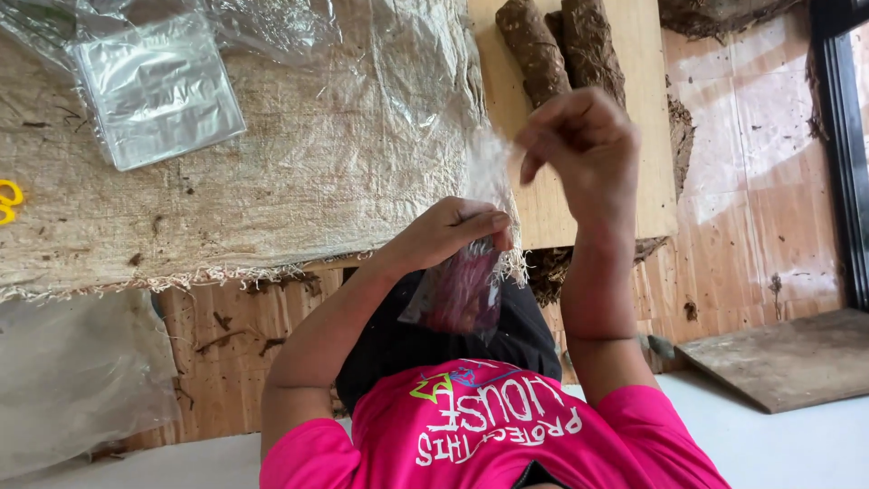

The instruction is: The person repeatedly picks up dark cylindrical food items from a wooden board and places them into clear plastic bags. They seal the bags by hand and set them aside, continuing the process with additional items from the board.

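My left hand [450,232] pinches the neck of a small clear plastic bag [460,294], which holds something dark red and hangs over my lap. My right hand [579,145] is raised above it, with its fingers closed on the bag's thin clear upper edge. The film stretches between the two hands. My pink shirt [493,435] fills the bottom of the view.
A woven sack cloth [317,163] covers the surface ahead, with a stack of clear bags [158,86] on it. Two brown soil rolls [561,45] lie on a wooden board [552,204]. A yellow handle [7,201] shows at the left edge, and a loose plank [787,358] at the right.
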